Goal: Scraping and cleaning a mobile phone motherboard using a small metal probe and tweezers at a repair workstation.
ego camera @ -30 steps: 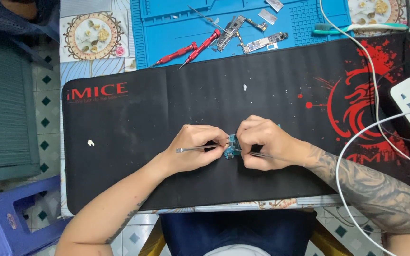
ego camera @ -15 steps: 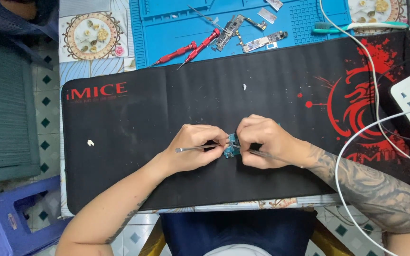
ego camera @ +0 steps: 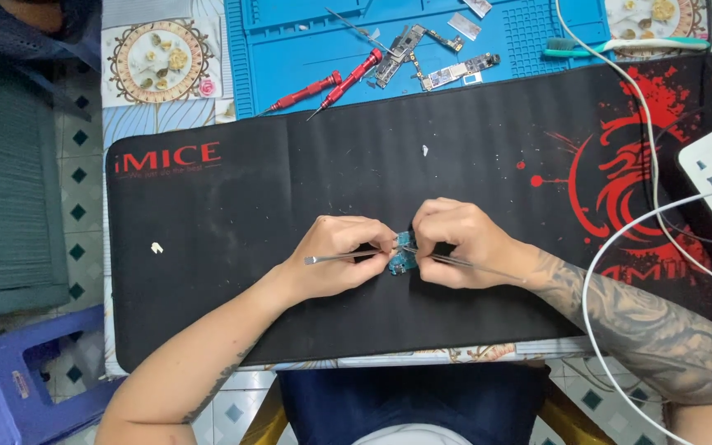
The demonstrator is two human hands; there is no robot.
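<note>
we had left hand (ego camera: 339, 255) gripping metal pry tool (ego camera: 341, 257) | right hand (ego camera: 455, 243) gripping tweezers (ego camera: 471, 264) | both touching small blue circuit board (ego camera: 403, 262) mid black mat (ego camera: 290, 206)

Bare forearms, one heavily tattooed

Both hands, the left hand (ego camera: 335, 255) and the right hand (ego camera: 459, 243), are bare, without gloves or rings that can be made out. Behind the right hand, dense dark tattoo work covers the forearm; behind the left, a small dark tattoo shows near the elbow. No sleeves reach the forearms.
</note>
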